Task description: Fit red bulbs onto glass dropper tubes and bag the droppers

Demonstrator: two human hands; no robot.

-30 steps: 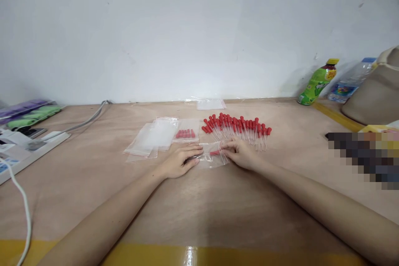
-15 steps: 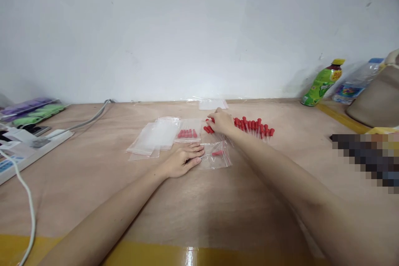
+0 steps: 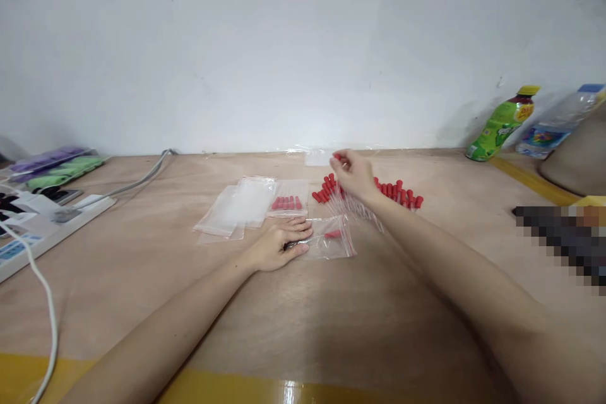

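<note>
My left hand (image 3: 279, 243) lies flat with fingers apart on the near end of a clear zip bag (image 3: 338, 249). Inside that bag is one dropper with a red bulb (image 3: 332, 235). Raised over a pile of red-bulbed glass droppers (image 3: 350, 203), my right hand (image 3: 355, 173) is closed on a single dropper (image 3: 337, 156). Only its red bulb shows plainly at the fingertips. Beyond my left hand sits another zip bag (image 3: 291, 186) with several red-bulbed droppers in it. To its left, flat zip bags (image 3: 255, 202) overlap in a stack.
A white power strip (image 3: 85, 211) with cables lies at the left, near purple and green packs (image 3: 71, 170). On the right stand a green drink bottle (image 3: 502, 126), a clear water bottle (image 3: 552, 126) and a beige container (image 3: 580, 154). A white slip (image 3: 318, 158) lies by the wall.
My right hand has lifted up and away from the pile with a dropper pinched in its fingers. My left hand stays on the bag. The view has shifted slightly.
</note>
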